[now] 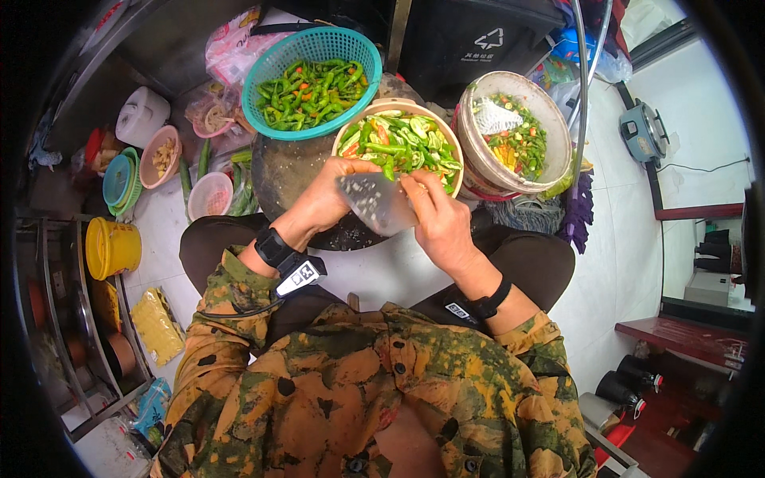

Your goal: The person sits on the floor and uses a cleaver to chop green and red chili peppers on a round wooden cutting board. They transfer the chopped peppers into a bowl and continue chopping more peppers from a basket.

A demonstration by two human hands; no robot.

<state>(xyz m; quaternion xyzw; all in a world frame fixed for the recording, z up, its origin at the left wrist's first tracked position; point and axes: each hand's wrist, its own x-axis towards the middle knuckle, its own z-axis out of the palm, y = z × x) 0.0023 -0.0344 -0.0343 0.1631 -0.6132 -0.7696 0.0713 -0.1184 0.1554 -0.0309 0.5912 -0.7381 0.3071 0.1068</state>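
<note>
My right hand (439,218) is closed on a wide-bladed knife (376,206), its handle hidden in my fist. Pale bits, apparently pepper seeds, stick to the blade. My left hand (329,188) appears closed on a green chili pepper (389,169) at the blade's upper edge; its fingers are partly behind the blade. Just beyond both hands, a cream-rimmed bowl (457,137) holds slit and cut green peppers, a few red. Farther left, a teal plastic colander (248,98) is filled with whole green chili peppers, with some orange-red ones among them.
A dark round block (284,173) stands below the bowls. At right, a white bucket (565,143) holds chopped peppers and a white scoop-like piece. Behind stands a black waste bin (442,36). Small baskets, including a pink basket (210,194), and a yellow bucket (113,248) are at left.
</note>
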